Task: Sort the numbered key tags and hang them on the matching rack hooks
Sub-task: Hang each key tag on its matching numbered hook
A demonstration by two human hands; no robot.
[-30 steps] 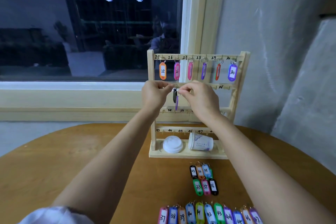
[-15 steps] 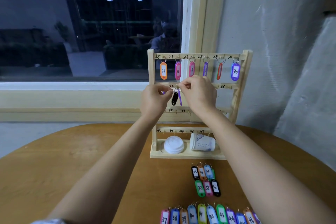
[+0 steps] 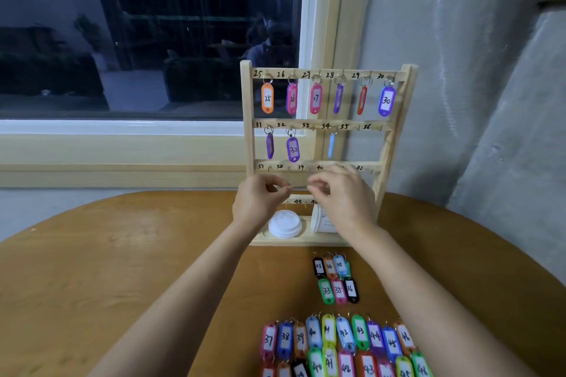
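Dark window (image 3: pixel 147 34), grey wall (image 3: pixel 459 70), round wooden table (image 3: pixel 122 269).

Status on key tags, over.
Both empty: left hand, right hand. Purple plastic tag 32 hangs on wooden rack. Green tag 33 on table. Nothing blocking.

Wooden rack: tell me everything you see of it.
The rack is pale wood, upright at the table's far edge by the window. Four rails carry handwritten numbers from 25 up. Six tags hang on the top rail, three on the second; the third's visible hooks are bare. Its base holds a white lid and a tipped paper cup. The left hand and right hand hover before its lower rails.
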